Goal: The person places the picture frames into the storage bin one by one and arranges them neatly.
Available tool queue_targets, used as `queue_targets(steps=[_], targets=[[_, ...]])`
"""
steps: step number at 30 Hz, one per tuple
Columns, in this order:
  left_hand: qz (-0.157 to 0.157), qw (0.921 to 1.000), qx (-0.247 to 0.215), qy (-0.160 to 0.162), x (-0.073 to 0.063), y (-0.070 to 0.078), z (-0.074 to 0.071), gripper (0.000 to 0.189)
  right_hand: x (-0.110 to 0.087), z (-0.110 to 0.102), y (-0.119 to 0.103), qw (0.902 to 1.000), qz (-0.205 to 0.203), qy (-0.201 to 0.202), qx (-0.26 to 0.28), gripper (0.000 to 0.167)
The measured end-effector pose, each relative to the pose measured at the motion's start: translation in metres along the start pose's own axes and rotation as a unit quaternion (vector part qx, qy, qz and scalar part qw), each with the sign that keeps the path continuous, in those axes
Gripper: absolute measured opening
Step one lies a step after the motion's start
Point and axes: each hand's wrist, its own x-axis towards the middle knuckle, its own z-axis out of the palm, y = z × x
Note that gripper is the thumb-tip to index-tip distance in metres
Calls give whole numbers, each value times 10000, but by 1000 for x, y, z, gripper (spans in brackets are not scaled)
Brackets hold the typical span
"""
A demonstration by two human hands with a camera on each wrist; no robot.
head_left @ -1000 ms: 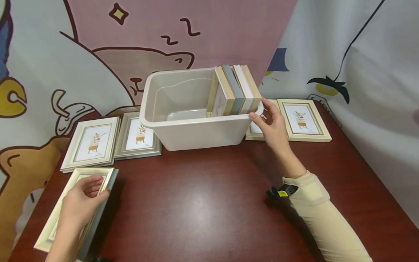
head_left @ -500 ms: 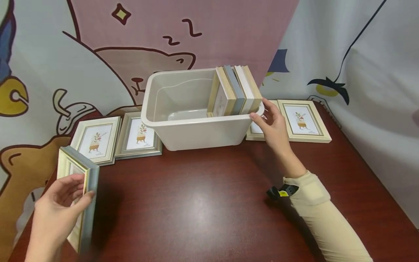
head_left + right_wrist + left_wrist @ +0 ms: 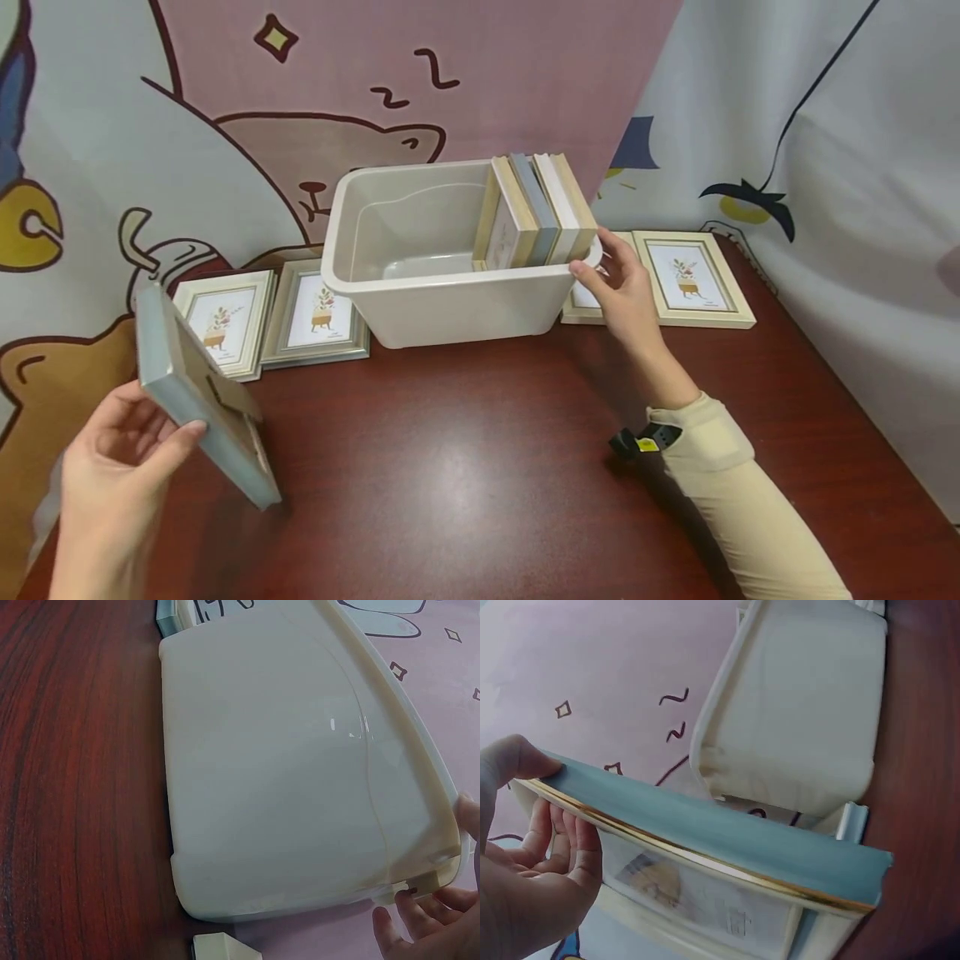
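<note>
My left hand [image 3: 112, 483] pinches a blue-grey-edged picture frame [image 3: 206, 383] between thumb and fingers, upright and tilted above the left of the table. Its back, with a fold-out stand, faces right in the head view. In the left wrist view the same picture frame [image 3: 705, 832] shows a gold line and part of its printed front. A white plastic bin [image 3: 465, 312] stands at the back middle. Several picture frames [image 3: 517, 237] stand on edge inside its right end. My right hand [image 3: 633, 304] grips the bin's front right corner, fingertips on the rim [image 3: 450, 855].
Left of the bin lie a cream picture frame [image 3: 255, 367] on a stack and a silvery one [image 3: 318, 312]. On the right lies another cream frame [image 3: 690, 275], beside one partly hidden by the bin and hand. A printed cloth [image 3: 525, 75] hangs behind the dark red table [image 3: 450, 467].
My left hand has lifted the picture frame from the front left of the table and turned it upright, its back now facing right. My right hand has stayed on the bin's corner.
</note>
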Motion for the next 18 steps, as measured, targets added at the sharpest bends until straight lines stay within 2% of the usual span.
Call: queue_targets(steps=[4, 11, 14, 18], targets=[[251, 9987, -444, 72, 3, 6, 10, 53, 0, 1, 0, 10000, -17, -21, 33, 58], [678, 9902, -1196, -261, 10, 19, 28, 57, 0, 1, 0, 10000, -43, -31, 27, 58], [1043, 9810, -1552, -514, 14, 25, 36, 58, 0, 1, 0, 10000, -34, -44, -4, 58], [1609, 9689, -1643, -918, 21, 38, 49, 58, 0, 1, 0, 10000, -19, -41, -61, 58]])
